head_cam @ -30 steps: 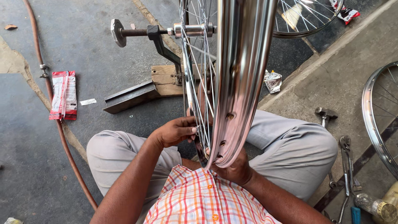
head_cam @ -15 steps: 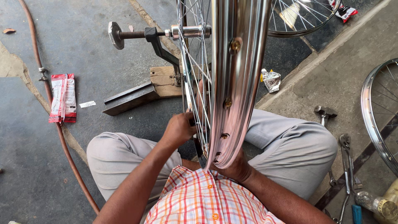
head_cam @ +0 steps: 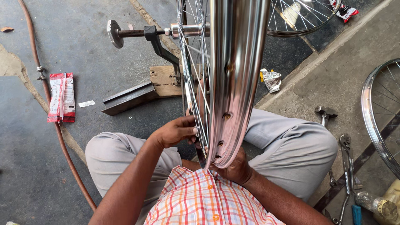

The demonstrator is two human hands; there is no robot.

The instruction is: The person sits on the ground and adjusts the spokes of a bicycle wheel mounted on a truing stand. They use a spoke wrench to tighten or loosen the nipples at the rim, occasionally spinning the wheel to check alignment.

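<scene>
Between the seated person's knees, a shiny bicycle wheel (head_cam: 237, 83) stands upright on a truing stand (head_cam: 158, 41), both hands at its near edge.

From the head view, the left hand (head_cam: 177, 131) has its fingers pressed together, pinching the spokes (head_cam: 196, 83) just left of the rim. The right hand (head_cam: 237, 168) curls under the rim's near bottom edge, gripping it. On the floor (head_cam: 62, 166), a red hose (head_cam: 50, 116) and a red packet (head_cam: 61, 98) lie to the left; a hammer (head_cam: 326, 112), pliers (head_cam: 346, 158) and a second wheel (head_cam: 377, 116) lie to the right.
</scene>
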